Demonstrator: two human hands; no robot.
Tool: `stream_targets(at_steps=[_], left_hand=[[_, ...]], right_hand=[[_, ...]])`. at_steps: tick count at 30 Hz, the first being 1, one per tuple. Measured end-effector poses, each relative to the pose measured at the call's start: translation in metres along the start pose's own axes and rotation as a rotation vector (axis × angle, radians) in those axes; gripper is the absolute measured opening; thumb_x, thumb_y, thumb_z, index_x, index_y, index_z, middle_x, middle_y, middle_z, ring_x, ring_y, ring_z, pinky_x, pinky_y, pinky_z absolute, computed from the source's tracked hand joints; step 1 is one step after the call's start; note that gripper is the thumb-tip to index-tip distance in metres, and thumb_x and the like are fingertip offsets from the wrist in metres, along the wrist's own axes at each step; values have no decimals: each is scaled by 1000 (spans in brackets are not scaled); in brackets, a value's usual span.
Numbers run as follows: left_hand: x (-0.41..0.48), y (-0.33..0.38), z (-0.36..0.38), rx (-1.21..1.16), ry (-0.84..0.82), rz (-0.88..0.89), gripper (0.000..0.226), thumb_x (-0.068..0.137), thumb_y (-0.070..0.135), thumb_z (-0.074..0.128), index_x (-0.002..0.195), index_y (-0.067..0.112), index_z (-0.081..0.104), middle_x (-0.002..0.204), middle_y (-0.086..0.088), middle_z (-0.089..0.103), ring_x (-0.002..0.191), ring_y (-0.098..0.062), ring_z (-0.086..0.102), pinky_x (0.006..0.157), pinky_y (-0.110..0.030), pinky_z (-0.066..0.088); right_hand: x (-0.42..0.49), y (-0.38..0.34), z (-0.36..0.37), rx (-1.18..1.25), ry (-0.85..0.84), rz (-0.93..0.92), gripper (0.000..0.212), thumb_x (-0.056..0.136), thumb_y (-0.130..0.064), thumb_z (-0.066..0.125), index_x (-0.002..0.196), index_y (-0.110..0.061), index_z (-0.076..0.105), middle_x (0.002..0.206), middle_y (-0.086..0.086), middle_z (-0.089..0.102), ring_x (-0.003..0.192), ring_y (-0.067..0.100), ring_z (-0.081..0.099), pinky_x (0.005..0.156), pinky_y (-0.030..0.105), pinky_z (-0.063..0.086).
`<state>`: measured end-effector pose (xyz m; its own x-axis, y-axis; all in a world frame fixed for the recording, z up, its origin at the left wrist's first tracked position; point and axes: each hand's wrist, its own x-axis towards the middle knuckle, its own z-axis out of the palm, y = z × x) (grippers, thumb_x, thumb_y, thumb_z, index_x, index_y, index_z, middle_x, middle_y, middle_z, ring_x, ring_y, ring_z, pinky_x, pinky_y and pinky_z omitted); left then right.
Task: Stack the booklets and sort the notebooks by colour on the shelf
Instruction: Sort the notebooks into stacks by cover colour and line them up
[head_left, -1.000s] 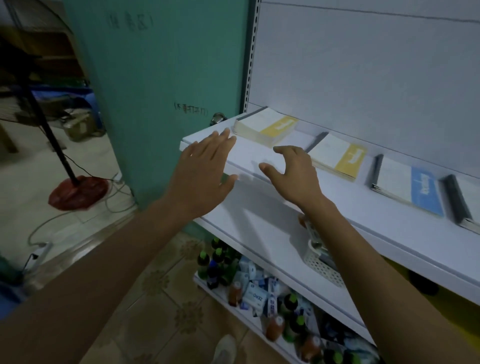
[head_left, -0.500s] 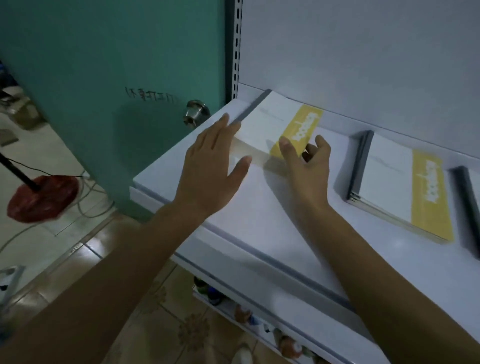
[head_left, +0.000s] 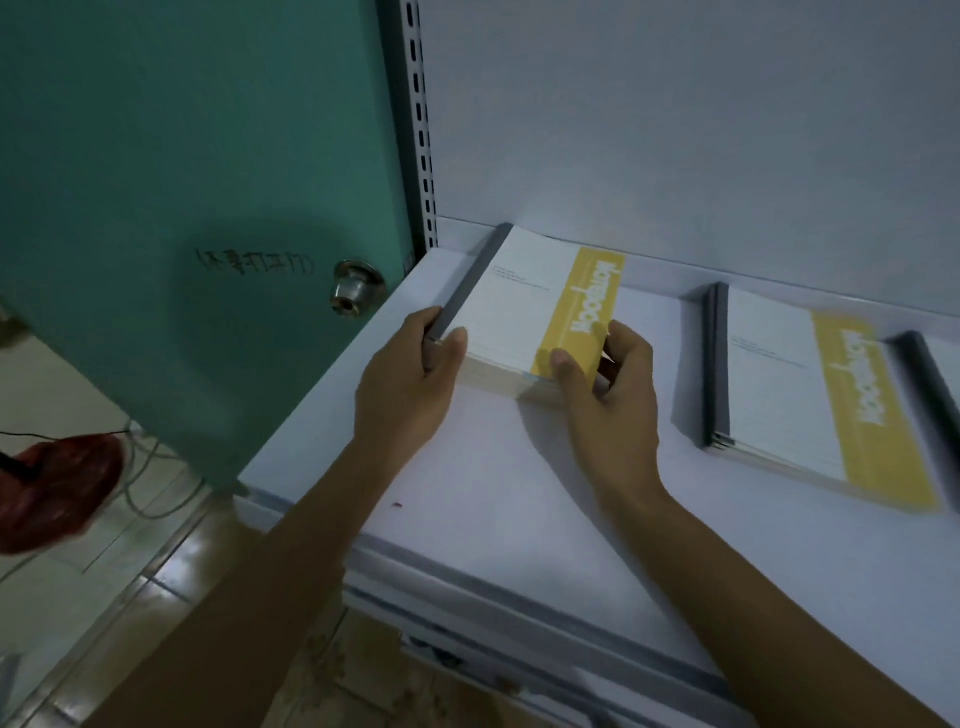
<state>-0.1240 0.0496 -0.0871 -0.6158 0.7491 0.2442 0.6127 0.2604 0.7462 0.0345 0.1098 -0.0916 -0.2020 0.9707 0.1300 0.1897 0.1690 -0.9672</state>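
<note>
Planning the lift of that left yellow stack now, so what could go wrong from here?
The left hand and right hand grip the left yellow stack only at its near corners; lifted so, its far end may sag and booklets fan out.
It lies near the left end of the shelf; a slip could drop booklets to the floor.
The second yellow stack lies close on the right and might get knocked.

the left hand (head_left: 410, 384), flat above the white shelf (head_left: 519, 519) a moment ago, now grips the grey-spined near corner of the white, yellow-banded notebook stack (head_left: 519, 306); the right hand (head_left: 608, 395) has closed on its yellow near corner, thumb on top.
</note>
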Motion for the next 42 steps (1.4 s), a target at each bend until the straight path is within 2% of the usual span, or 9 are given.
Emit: stream_targets(at_steps=[5, 10, 15, 18, 21, 25, 29, 33, 42], left_hand=[[2, -4, 0, -27, -44, -5, 49, 94, 50, 43, 137, 28, 41, 126, 5, 58, 113, -18, 54, 94, -39, 44], [2, -5, -2, -130, -105, 24, 50, 94, 52, 40, 135, 25, 43, 116, 7, 60, 103, -13, 55, 82, -32, 41], [22, -6, -14, -197, -232, 10, 39, 94, 54, 38, 118, 25, 49, 108, 8, 56, 103, -18, 55, 94, -40, 41], [39, -9, -17, -105, -324, 28, 61, 92, 61, 36, 136, 19, 39, 134, -2, 49, 121, -24, 47, 102, -48, 36], [42, -14, -12, 17, -336, 121, 60, 92, 59, 36, 136, 18, 42, 137, -3, 50, 124, -26, 44, 103, -47, 33], [38, -19, -5, 58, -303, 198, 49, 97, 46, 29, 134, 16, 42, 137, -3, 50, 125, -25, 42, 101, -43, 28], [39, -20, -3, 43, -310, 214, 48, 99, 42, 29, 137, 14, 37, 138, -5, 49, 125, -26, 41, 100, -42, 27], [41, -24, -3, 28, -334, 216, 53, 95, 52, 33, 133, 17, 43, 133, -1, 54, 122, -24, 46, 103, -44, 31], [37, -23, -5, 10, -291, 235, 46, 97, 42, 31, 135, 16, 40, 131, -2, 54, 119, -23, 47, 99, -40, 32]], right_hand=[[6, -3, 11, -92, 73, 87, 48, 77, -53, 66, 114, -48, 36, 86, -40, 51, 92, -2, 57, 89, 31, 40], [4, -6, 8, -21, 155, 78, 65, 85, -24, 67, 141, -22, 34, 110, -13, 58, 100, 12, 59, 88, 30, 44], [-16, -9, 3, -5, 339, -4, 47, 89, -6, 60, 132, -10, 41, 100, -16, 53, 77, -12, 58, 57, 4, 44], [-25, -9, 6, 5, 384, 62, 54, 89, -14, 61, 138, -13, 38, 112, -8, 55, 94, 0, 57, 61, 5, 42], [-37, -9, 10, -76, 410, 54, 67, 89, -24, 64, 145, -15, 29, 118, -15, 50, 95, -2, 52, 72, 7, 38], [-36, -14, 8, -95, 410, 113, 53, 86, -24, 68, 133, -10, 48, 121, 0, 62, 105, 15, 61, 90, 34, 52], [-33, -13, 14, -58, 533, 84, 37, 86, -18, 68, 118, -9, 52, 103, -1, 65, 84, 3, 65, 71, 17, 53], [-24, -11, 17, -17, 677, 117, 20, 89, -15, 63, 107, -14, 55, 102, 6, 64, 86, 17, 66, 72, 26, 55], [-32, -7, 13, 68, 763, 80, 6, 96, -20, 51, 92, -20, 47, 74, 7, 55, 42, 3, 49, 42, 15, 42]])
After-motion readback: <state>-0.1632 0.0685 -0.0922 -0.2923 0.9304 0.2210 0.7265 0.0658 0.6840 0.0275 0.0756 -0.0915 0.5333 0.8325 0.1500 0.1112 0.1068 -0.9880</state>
